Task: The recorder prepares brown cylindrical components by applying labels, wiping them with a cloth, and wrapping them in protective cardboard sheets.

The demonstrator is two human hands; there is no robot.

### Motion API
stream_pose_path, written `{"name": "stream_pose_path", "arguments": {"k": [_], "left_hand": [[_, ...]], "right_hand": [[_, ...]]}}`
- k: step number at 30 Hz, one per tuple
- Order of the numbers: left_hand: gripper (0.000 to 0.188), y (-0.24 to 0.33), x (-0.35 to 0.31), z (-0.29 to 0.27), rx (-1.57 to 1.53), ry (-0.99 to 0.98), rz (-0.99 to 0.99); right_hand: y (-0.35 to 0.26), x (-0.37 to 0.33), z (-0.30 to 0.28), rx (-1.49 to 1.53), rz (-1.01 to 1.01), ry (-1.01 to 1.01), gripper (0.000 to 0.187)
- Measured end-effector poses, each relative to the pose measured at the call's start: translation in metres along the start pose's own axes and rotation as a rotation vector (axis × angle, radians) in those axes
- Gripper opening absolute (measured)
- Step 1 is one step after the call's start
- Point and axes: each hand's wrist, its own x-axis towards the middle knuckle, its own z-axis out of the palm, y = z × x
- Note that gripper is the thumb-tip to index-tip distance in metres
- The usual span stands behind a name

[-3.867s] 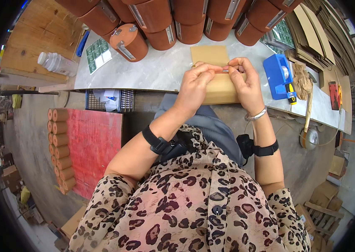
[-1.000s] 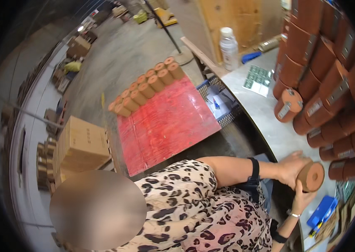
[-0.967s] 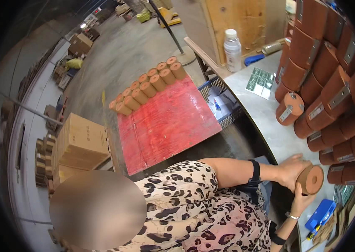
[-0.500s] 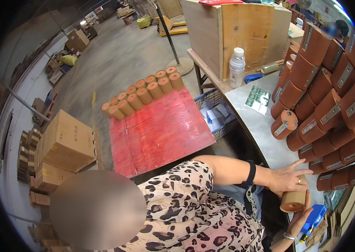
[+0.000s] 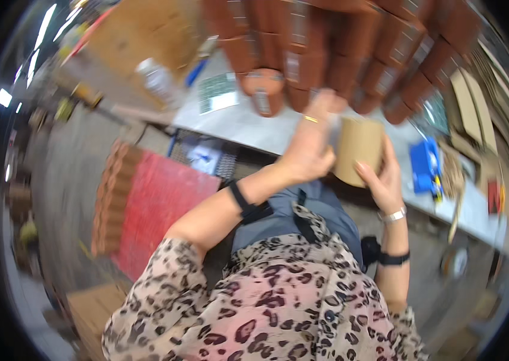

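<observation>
My right hand (image 5: pixel 384 174) grips a tan cylinder (image 5: pixel 358 150) from its right side, thumb across the near face, holding it upright over the table's front edge. To its left my left hand (image 5: pixel 311 141), slightly smeared by motion, stretches its fingers toward the stack of reddish-brown cylinders (image 5: pixel 302 66). Its thumb is apart from them, and nothing shows in it. Whether its fingertips touch the stack I cannot tell. Metal strips run along the stacked cylinders. A single brown cylinder (image 5: pixel 263 90) lies end-on at the stack's left.
On the grey table (image 5: pixel 257 129) lie a green-and-white sheet (image 5: pixel 218 93) and a blue plastic object (image 5: pixel 426 165). A white bottle (image 5: pixel 155 78) stands back left. Lower left, tan cylinders (image 5: pixel 113 198) line a red board (image 5: pixel 164 204). A basket (image 5: pixel 206 156) sits below the table.
My view has swung right toward the table. My left hand has come off the tan cylinder and reaches toward the brown stack. The right hand still holds the tan cylinder, now upright.
</observation>
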Motion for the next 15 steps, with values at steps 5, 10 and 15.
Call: {"name": "stream_pose_path", "arguments": {"k": [5, 10, 15], "left_hand": [[0.072, 0.026, 0.003, 0.021, -1.067, -0.251, -0.82], [0.061, 0.033, -0.001, 0.04, -1.113, -0.149, -0.86], [0.064, 0.03, 0.001, 0.044, -1.071, -0.155, -0.886]], "right_hand": [[0.002, 0.003, 0.009, -0.096, -0.034, 0.143, 0.087], [0.001, -0.006, 0.008, -0.174, -0.094, 0.175, 0.088], [-0.002, -0.011, 0.004, -0.205, -0.083, 0.153, 0.091]]}}
